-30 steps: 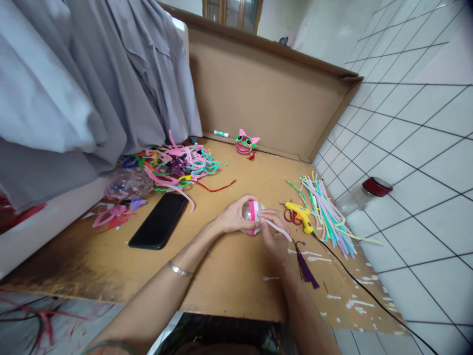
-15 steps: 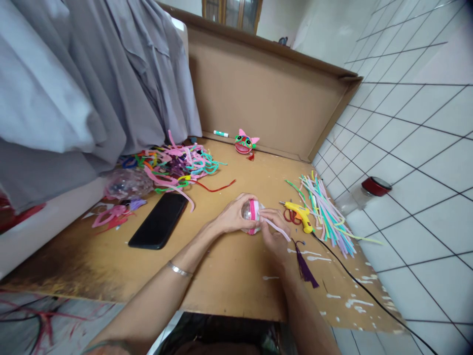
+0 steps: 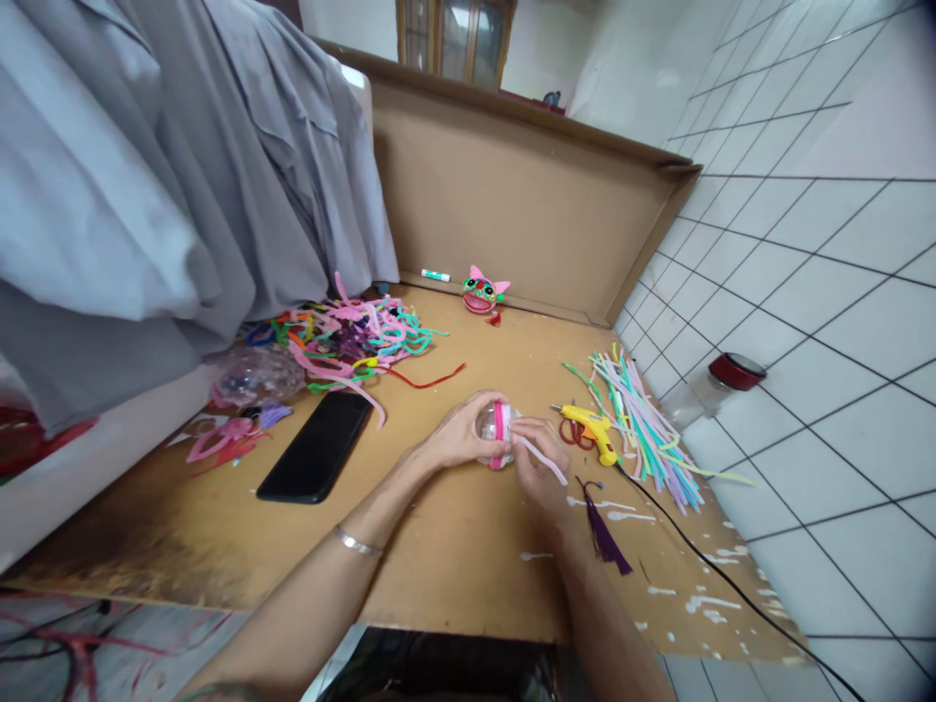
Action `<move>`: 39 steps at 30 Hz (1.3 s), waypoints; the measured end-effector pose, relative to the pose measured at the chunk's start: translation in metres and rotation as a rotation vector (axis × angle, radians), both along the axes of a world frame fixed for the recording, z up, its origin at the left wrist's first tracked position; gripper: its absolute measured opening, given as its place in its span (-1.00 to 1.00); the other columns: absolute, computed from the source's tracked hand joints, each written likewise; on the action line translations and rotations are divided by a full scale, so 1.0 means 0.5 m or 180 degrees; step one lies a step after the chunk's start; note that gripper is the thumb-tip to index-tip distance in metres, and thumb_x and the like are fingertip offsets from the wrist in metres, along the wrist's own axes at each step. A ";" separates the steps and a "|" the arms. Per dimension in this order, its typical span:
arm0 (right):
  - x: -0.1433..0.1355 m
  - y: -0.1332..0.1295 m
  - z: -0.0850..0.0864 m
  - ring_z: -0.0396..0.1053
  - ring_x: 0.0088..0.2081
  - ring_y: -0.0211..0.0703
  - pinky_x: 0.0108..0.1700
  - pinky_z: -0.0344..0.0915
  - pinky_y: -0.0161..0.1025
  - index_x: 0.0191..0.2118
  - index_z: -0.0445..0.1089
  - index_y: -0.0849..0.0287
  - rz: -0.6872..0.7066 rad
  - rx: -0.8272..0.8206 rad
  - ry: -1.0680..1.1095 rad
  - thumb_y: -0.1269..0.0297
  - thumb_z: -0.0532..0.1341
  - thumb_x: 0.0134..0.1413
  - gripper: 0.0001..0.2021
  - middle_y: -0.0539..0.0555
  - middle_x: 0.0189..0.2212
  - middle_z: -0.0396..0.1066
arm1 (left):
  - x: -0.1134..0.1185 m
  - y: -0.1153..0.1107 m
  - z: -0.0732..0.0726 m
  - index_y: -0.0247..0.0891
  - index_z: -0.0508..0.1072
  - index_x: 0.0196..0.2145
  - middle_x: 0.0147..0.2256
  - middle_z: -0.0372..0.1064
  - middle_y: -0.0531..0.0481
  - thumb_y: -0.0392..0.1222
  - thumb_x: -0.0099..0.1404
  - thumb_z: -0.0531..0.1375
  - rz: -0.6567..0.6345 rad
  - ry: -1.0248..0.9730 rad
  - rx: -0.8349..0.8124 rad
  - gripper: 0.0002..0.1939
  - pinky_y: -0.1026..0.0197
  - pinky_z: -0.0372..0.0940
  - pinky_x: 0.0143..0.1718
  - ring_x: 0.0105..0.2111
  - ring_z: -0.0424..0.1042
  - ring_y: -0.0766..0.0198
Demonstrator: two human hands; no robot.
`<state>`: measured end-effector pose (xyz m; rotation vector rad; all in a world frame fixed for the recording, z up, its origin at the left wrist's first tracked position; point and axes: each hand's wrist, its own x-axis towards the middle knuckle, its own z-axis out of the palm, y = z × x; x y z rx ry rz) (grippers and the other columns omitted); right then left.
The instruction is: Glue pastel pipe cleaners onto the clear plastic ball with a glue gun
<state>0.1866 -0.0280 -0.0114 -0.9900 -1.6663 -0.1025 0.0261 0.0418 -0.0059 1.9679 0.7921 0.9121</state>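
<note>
My left hand [image 3: 462,432] is closed around a clear plastic ball [image 3: 486,421], with bright pink and white bands running round it. On the ball's right side, my right hand [image 3: 539,456] pinches a pale lilac pipe cleaner [image 3: 545,462] against the bands. The loose end of the pipe cleaner sticks out to the lower right. A yellow hot glue gun [image 3: 589,425] lies just right of my right hand, beside red-handled scissors [image 3: 572,435]. Below it rests a purple tassel [image 3: 605,534]. The fingertips of my right hand are partly hidden behind the ball.
A pile of coloured pipe cleaners [image 3: 366,327] and a black phone [image 3: 316,448] lie at left. Straight pastel pipe cleaners [image 3: 647,429] are heaped at right near a red-lidded jar [image 3: 721,385]. A cat-faced ornament [image 3: 481,292] and a marker [image 3: 436,276] sit by the cardboard wall [image 3: 504,185].
The view has shifted slightly. Both hands stay on the ball in nearly the same pose, and the pipe cleaner's free end has dipped and moved a little to the left.
</note>
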 end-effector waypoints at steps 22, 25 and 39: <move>0.000 -0.001 0.004 0.49 -0.26 -0.15 -0.20 0.42 -0.16 -0.26 0.44 0.11 0.0018 0.0045 0.0009 0.47 0.14 0.17 -0.84 0.07 -0.34 0.53 | 0.000 0.006 -0.008 -0.21 0.43 -0.05 0.05 0.34 -0.18 -0.07 0.08 0.38 -0.0246 -0.0274 0.0414 -0.51 0.00 0.21 0.20 0.15 0.33 0.00; 0.001 -0.001 0.003 0.49 -0.26 -0.15 -0.19 0.42 -0.17 -0.26 0.44 0.11 0.0014 0.0049 0.0014 0.47 0.15 0.16 -0.85 0.07 -0.34 0.53 | 0.001 0.007 -0.009 -0.21 0.43 -0.05 0.05 0.34 -0.19 -0.06 0.08 0.39 -0.0278 -0.0264 0.0418 -0.52 -0.01 0.20 0.21 0.15 0.32 0.01; -0.001 -0.003 0.008 0.47 -0.26 -0.18 -0.19 0.41 -0.20 -0.26 0.43 0.11 -0.0007 0.0046 -0.0046 0.51 0.16 0.15 -0.83 0.06 -0.34 0.52 | -0.004 0.017 -0.019 -0.19 0.42 -0.01 0.12 0.30 -0.21 -0.04 0.07 0.41 -0.0333 -0.0156 0.0489 -0.46 -0.03 0.20 0.21 0.17 0.32 0.00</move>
